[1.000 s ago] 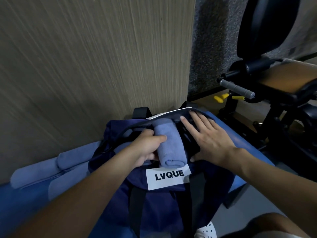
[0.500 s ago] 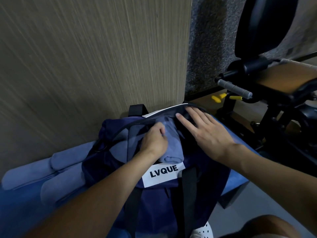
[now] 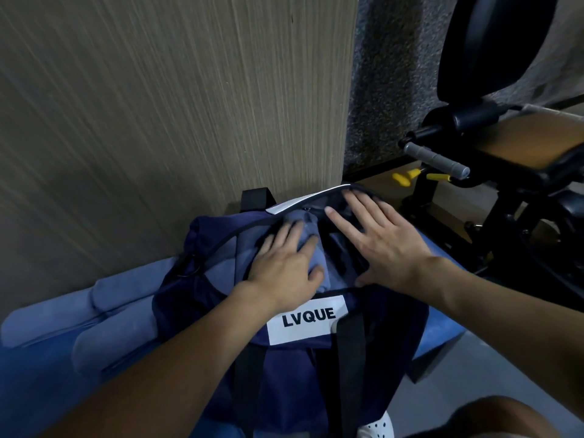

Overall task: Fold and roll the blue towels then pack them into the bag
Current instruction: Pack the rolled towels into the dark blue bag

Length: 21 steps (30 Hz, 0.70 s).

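The left hand point(image 3: 286, 267) lies flat, fingers point(image 3: 295, 232) spread, pressing a rolled towel point(image 3: 308, 248) down into the open mouth of the bag point(image 3: 294, 374). The right hand point(image 3: 384, 245) rests open just beside it, fingers splayed over the bag's far rim, grasping nothing. Two more towels point(image 3: 104, 314) lie rolled on the blue surface point(image 3: 442, 330), left of the bag, near the wall point(image 3: 173, 105).
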Tool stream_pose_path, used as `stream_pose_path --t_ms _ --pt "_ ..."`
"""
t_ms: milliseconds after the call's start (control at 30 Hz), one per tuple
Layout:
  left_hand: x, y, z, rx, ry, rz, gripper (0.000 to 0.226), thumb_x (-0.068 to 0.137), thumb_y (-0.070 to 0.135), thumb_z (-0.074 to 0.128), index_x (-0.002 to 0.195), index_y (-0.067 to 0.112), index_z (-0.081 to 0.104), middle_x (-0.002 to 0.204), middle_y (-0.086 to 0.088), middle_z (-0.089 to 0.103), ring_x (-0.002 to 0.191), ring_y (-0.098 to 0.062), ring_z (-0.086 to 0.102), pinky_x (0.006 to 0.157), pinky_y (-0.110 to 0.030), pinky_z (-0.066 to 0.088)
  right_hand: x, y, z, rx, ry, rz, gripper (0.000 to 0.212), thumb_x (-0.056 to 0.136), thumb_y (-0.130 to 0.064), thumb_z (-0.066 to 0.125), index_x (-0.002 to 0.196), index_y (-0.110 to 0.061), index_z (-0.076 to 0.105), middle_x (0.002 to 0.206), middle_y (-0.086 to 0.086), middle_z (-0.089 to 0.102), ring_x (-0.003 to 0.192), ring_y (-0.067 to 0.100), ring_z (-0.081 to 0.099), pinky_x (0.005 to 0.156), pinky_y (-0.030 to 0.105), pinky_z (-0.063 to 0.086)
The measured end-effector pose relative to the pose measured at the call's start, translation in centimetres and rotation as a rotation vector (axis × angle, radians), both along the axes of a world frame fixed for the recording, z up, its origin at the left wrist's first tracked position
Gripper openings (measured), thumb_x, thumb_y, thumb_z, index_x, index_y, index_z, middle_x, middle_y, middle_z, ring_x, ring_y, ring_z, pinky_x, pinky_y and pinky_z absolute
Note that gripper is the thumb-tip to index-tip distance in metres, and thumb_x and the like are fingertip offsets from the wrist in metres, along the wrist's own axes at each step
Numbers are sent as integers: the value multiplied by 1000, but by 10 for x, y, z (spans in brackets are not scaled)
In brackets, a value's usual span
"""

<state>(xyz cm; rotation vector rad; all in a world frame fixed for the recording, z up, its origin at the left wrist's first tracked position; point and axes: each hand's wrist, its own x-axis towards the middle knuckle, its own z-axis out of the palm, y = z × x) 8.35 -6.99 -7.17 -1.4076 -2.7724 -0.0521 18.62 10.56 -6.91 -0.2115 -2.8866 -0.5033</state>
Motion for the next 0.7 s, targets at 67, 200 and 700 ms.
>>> stream_pose_path --t_ms 67,200,700 --pt "-3 -2 -1 -95 -58 0 68 99 53 29 157 23 11 165 -6 -1 150 -24 -3 121 -40 7 0 -1 2 3 4 8 154 34 -71 83 156 -21 3 160 21 13 147 35 19 117 46 24" --pt "-11 -3 8 -157 -92 37 70 97 57 29 156 25 12 161 -8 15 146 -27 16 118 -40 17 -2 -3 6 2 35 0 152 38 -68 84 156 -21 1 160 21 13 147 34 18 117 45 24" --pt "-28 -11 1 -265 -156 18 76 93 69 25 155 36 -5 165 3 -7 151 -20 0 122 -38 7 7 -4 0 71 19 3 146 41 -66 86 156 -19 8 158 22 18 145 36 19 119 45 14"
